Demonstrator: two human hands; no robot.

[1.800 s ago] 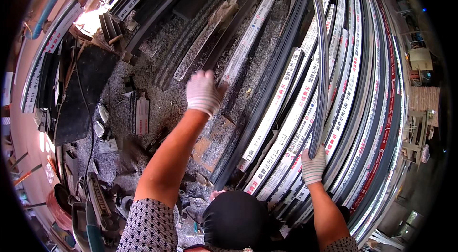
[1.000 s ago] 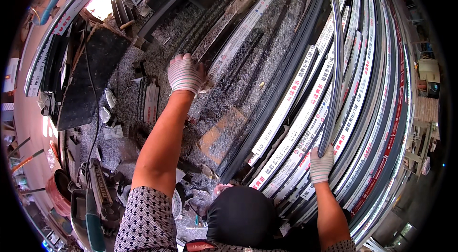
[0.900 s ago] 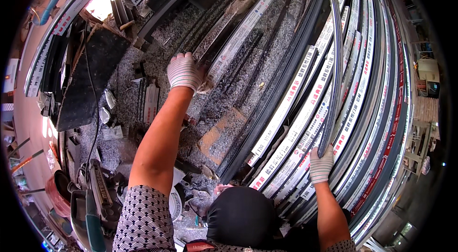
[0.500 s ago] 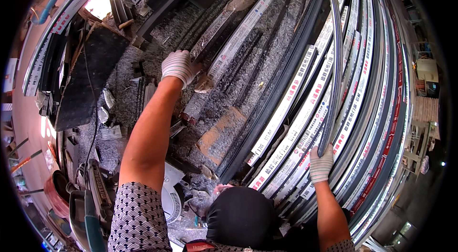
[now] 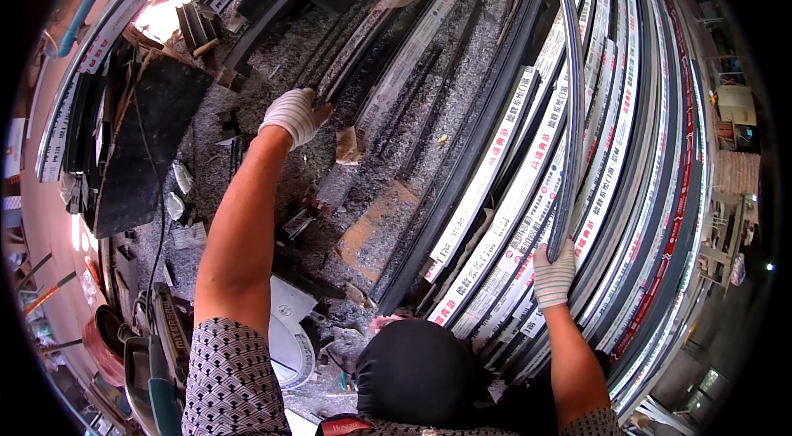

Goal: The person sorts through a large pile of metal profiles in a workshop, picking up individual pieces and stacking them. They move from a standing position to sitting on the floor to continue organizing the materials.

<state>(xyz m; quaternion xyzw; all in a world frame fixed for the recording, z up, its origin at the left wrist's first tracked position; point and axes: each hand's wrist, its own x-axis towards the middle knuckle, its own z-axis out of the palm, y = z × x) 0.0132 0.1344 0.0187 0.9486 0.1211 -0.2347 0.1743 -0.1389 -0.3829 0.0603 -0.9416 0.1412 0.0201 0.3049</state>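
Observation:
My left hand [image 5: 293, 113], in a white knit glove, reaches far out to the left and grips the near end of a long pale strip [image 5: 363, 48] lying among dark profiles on the shaving-covered surface. My right hand [image 5: 553, 273], also gloved, is closed around the lower end of a long dark grey metal profile [image 5: 571, 106] that stands up over the stack of white-wrapped profiles [image 5: 528, 172]. A dark cap or head [image 5: 417, 370] sits at the bottom centre between my forearms.
Grey metal shavings [image 5: 412, 180] cover the middle. A black board [image 5: 148, 147] lies at the left. A circular saw blade guard [image 5: 289, 337] and power tool [image 5: 161, 345] sit lower left. More long profiles [image 5: 660, 188] curve along the right.
My left hand slid left and away across the shavings, from the white strip near the middle to the pale strip farther left. My right hand stayed on the dark profile, which rose slightly.

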